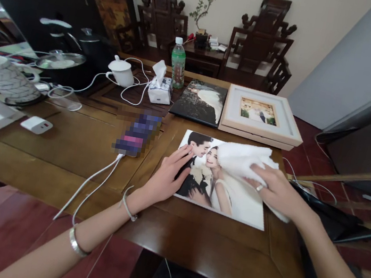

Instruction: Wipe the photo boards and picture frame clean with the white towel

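A wedding photo panel with a couple printed on it lies flat on the wooden table in front of me. My left hand rests on its left edge, fingers stretched out and thumb apart. On the panel's upper right part, my right hand grips a crumpled white cloth, which spreads over the print and hangs past the right edge. The cloth and hand cover that corner of the picture.
Behind the panel lie a dark photo panel and a framed photo in a box. A green-labelled bottle, a tissue box, a lidded white cup, a charging phone and a white charger stand leftward.
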Action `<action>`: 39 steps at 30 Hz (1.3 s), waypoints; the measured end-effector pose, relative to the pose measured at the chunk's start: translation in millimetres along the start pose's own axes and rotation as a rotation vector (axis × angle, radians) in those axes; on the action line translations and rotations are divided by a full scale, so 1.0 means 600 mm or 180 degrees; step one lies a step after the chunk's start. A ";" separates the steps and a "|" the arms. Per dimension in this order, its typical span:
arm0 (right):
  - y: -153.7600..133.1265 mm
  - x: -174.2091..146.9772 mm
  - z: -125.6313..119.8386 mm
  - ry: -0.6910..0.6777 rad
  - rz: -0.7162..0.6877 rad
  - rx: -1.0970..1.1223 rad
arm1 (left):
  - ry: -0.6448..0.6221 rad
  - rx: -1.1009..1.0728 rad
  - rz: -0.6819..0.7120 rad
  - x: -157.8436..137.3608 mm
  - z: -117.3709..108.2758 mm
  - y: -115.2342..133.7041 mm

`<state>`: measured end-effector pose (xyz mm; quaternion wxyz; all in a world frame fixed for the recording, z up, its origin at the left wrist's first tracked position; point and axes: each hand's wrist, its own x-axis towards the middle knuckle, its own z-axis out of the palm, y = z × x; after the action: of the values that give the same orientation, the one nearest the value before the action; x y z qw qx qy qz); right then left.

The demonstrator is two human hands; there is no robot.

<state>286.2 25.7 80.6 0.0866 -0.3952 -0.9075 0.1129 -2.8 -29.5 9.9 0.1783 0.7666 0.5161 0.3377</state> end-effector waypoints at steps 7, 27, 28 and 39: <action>0.048 0.073 -0.014 0.0381 0.0207 0.0117 | -0.0056 0.0009 -0.0062 -0.001 -0.001 -0.001; -0.154 -0.149 0.052 0.0121 -0.0601 -0.0280 | -0.0109 0.0096 -0.0042 -0.002 0.000 -0.002; -0.146 -0.142 0.045 0.0021 -0.0576 -0.0280 | -0.0110 0.0093 -0.0031 -0.002 0.000 -0.003; 0.000 0.047 0.018 -0.0264 0.0053 -0.0352 | -0.0087 0.0024 0.0045 -0.001 0.001 -0.005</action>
<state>264.3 45.1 71.9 0.0259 -0.4018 -0.9119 0.0796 -4.6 -28.7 7.3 0.1800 0.7754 0.5096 0.3265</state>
